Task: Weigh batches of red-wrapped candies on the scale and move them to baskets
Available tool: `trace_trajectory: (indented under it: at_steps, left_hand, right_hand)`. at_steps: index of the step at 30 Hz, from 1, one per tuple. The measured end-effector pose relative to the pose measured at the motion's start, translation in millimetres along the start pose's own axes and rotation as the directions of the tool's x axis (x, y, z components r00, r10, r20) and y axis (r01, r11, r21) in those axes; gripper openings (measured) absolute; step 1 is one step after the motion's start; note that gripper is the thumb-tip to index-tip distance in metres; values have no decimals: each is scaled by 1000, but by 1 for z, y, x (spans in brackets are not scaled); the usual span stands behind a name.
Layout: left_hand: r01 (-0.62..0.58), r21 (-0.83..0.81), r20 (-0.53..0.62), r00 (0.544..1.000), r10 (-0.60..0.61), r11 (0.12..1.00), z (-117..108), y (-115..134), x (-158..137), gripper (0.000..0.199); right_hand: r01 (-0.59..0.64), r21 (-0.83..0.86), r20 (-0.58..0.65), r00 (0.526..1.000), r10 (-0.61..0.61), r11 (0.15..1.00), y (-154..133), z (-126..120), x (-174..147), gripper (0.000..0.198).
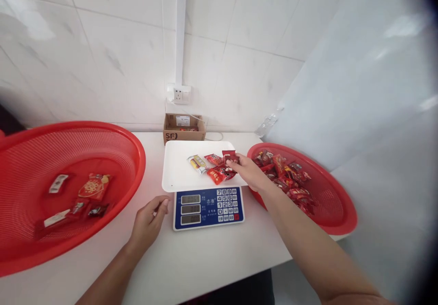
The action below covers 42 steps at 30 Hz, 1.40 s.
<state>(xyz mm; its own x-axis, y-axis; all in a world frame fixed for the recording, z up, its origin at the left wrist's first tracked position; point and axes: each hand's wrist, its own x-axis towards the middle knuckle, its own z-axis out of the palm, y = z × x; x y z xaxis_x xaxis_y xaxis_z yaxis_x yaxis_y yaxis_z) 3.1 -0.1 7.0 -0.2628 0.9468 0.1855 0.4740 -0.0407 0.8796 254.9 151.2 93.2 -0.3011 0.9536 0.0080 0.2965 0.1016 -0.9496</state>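
My right hand [247,168] is over the right part of the white weighing tray [178,163], its fingers closed on a dark red snack packet [228,155]. Under and beside that packet lie several red packets [216,174]. A yellow and silver packet [197,163] rests left of them on the tray. The tray tops a blue-fronted digital scale [209,208] with three small displays and a keypad. My left hand [149,219] hovers or rests left of the scale, fingers curled in with the thumb against them, and nothing shows in it.
A large red plastic basket [133,159] at the left holds several red packets [94,186]. Another red basket [338,209] at the right contains a pile of red packets [287,175]. Behind the scale stands a cardboard box [185,135], below a wall socket [178,95].
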Motion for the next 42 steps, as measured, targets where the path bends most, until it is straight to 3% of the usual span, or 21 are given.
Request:
trace_trajectory:
  at_steps: [5,13,19,22,24,26,29,32,34,36,39,42]
  left_hand:
    - [13,50,3,1000,-13,999,-2,5,0,35]
    - [43,97,10,999,-44,994,-3,8,-1,36]
    - [44,85,19,999,-46,995,-4,6,-2,36]
    - [48,69,25,998,-50,996,-4,7,-3,35]
    - [47,64,30,998,-49,997,-3,7,-3,35]
    - [44,67,32,998,-46,997,-3,8,-3,35]
    - [40,65,25,999,-41,997,-2,7,-3,34]
    - [33,50,15,999,-33,998,-3,6,-4,34]
    - [30,46,10,999,-30,998,-4,6,-4,34]
    - [27,49,10,1000,-27,998,-4,7,-4,34]
    - [20,55,11,1000,-21,998,-4,9,-3,34]
    - [14,57,9,1000,-14,998,-3,9,-3,34]
  right_hand:
    - [119,-225,-155,976,-156,967,-10,6,-4,27]
    - [239,-205,-100,960,-263,949,-22,17,-16,32]
    - [180,-46,-177,967,-185,983,-17,12,-15,31]
    - [108,214,-236,970,-56,971,-16,8,-14,28]
    - [32,369,-207,977,49,929,-19,6,-14,26]
    - [-22,412,-181,978,105,911,-22,4,-15,21]
    - [-63,293,-173,978,118,954,-25,2,-17,20]
    - [-58,-80,-127,991,47,995,-24,-1,-22,34]
    - [-30,-371,-76,997,2,928,-22,-5,-25,37]
    - [-27,-536,-43,999,5,844,-18,-10,-26,36]
    - [-77,-586,-59,997,53,807,-14,-16,-26,33]
    - [-82,-529,-9,996,91,844,-11,-16,-24,32]
